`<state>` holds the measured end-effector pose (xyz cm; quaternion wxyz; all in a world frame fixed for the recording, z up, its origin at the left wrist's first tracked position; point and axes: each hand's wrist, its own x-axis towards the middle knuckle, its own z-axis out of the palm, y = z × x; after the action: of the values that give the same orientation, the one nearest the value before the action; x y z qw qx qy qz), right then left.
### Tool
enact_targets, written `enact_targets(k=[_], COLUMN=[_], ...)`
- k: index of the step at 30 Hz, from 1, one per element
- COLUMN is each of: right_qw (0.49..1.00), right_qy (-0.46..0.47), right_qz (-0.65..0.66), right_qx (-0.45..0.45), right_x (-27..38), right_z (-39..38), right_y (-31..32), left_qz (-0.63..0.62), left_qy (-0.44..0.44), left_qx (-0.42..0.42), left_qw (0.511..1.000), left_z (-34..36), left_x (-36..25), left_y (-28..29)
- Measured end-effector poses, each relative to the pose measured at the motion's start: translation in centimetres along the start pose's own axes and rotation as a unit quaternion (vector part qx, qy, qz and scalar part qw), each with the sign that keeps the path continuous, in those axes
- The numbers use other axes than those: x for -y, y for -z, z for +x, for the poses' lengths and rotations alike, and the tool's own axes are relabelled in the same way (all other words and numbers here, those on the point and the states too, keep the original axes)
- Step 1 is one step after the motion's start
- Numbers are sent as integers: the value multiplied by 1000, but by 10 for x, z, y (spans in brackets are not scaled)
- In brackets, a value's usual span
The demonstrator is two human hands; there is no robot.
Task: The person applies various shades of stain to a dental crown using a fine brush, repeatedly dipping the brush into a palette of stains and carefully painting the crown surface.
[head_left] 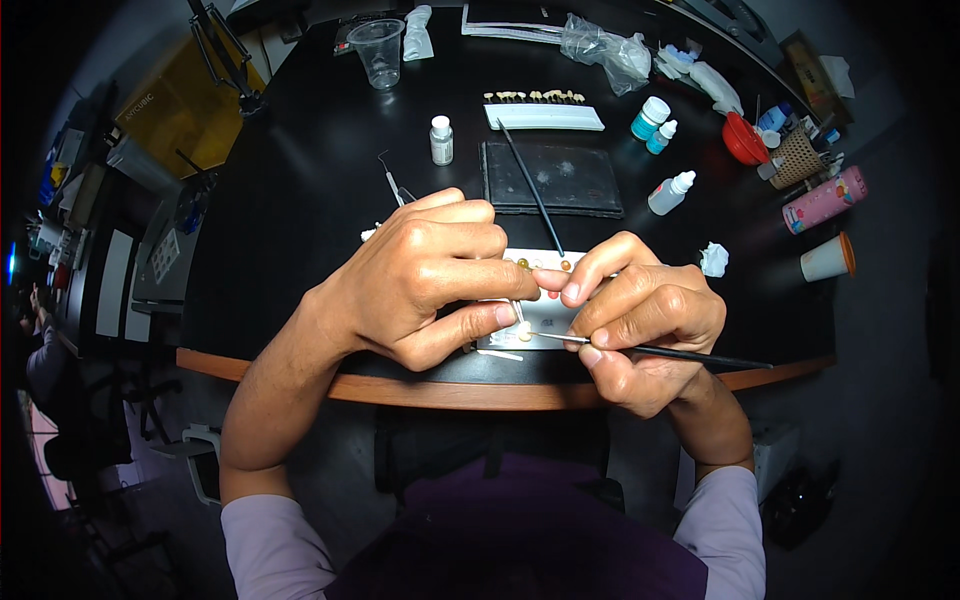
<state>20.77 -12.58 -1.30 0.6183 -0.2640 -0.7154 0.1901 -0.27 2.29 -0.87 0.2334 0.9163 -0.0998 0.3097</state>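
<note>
My right hand (650,325) is closed on a fine brush (690,353) with a long black handle, held nearly level. Its tip meets a small cream tooth crown (524,331) just right of my left thumb. My left hand (430,280) is closed, thumb and index finger pinching a thin silvery tool (517,312), mostly hidden, whose end is at the crown. The fingertips of both hands come together above a white palette (550,318) with drops of coloured paste. Part of that palette is hidden under my hands.
Behind my hands lies a black slab (580,180) with a second brush (530,185) across it. Farther back is a white holder (545,117) of tooth-shaped samples. Around stand a small bottle (441,142), a dropper bottle (670,193), a clear cup (379,55) and a paper cup (826,258).
</note>
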Motion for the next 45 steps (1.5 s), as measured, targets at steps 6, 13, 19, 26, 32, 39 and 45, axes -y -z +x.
enact_targets(k=[6, 13, 19, 26, 32, 39, 45], right_qw=[1000, 1000, 1000, 1000, 1000, 1000, 1000], right_qy=[6, 3, 1, -3, -6, -7, -4], right_qz=[1, -3, -3, 4, 1, -1, -7], right_qx=[5, -9, -7, -7, 7, -5, 6], right_x=[-1, 0, -1, 0, 2, 1, 0], right_z=[1, 1, 0, 1, 1, 0, 0], right_y=[0, 0, -1, -2, 0, -2, -1], left_qz=[6, 8, 6, 7, 19, 17, 17], left_qy=[1, -2, 5, 0, 1, -3, -1], left_qx=[2, -19, 0, -8, 2, -8, 0], left_qw=[1000, 1000, 1000, 1000, 1000, 1000, 1000], left_z=[1, 0, 0, 1, 1, 0, 1], left_x=[-1, 0, -2, -3, -2, -2, -2], left_y=[1, -3, 1, 0, 1, 0, 2])
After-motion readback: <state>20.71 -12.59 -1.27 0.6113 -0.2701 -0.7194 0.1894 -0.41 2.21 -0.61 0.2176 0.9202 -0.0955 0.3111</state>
